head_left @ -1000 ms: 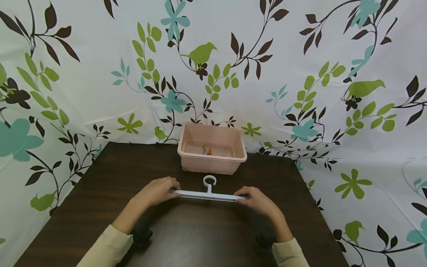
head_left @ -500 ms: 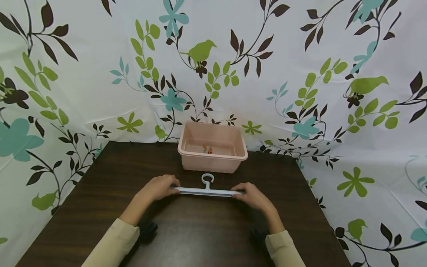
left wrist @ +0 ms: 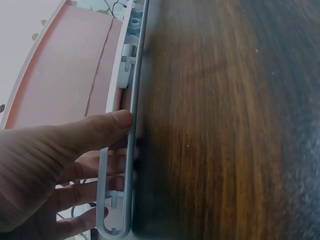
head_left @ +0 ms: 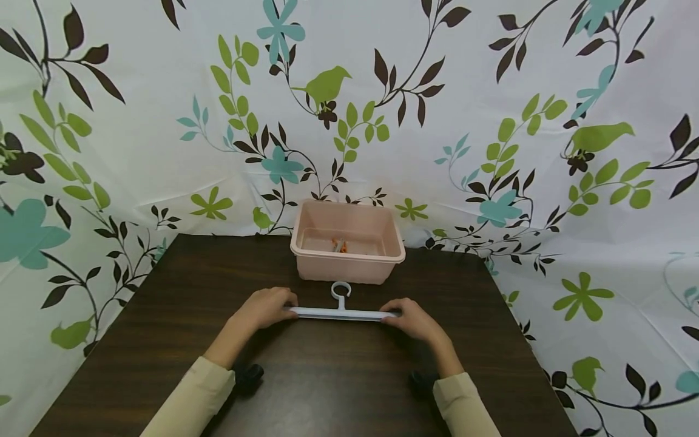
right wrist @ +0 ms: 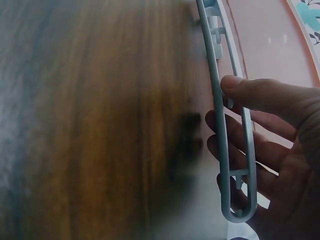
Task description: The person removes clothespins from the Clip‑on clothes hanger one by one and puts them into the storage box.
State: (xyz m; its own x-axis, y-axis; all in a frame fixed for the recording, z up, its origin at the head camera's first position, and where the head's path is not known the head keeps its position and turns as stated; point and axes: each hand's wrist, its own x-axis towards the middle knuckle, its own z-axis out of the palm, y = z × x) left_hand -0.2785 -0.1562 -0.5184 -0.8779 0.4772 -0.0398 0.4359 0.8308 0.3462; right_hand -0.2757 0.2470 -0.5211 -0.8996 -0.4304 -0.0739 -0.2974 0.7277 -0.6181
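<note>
A pale plastic hanger with a round hook and a long, narrow slotted bar (head_left: 340,314) lies crosswise in front of me, hook pointing away. My left hand (head_left: 266,308) pinches the bar's left end, with the thumb on the near side and the fingers behind, as the left wrist view shows. At the other end, my right hand (head_left: 413,320) grips the bar the same way. Both wrist views show small inner pegs and a rounded end on the frame (right wrist: 223,160). The bar sits close over the dark wooden table (head_left: 327,376).
A pink plastic basin (head_left: 346,268) stands at the table's far edge, just beyond the hook. Inside it lie small orange and grey items (head_left: 340,246). A patterned cloth (head_left: 218,158) hangs behind the table and along its sides.
Over the last second the hanger has shifted slightly away from me and become more level, with both hands moving along with it. In the last half second there is hardly any motion.
</note>
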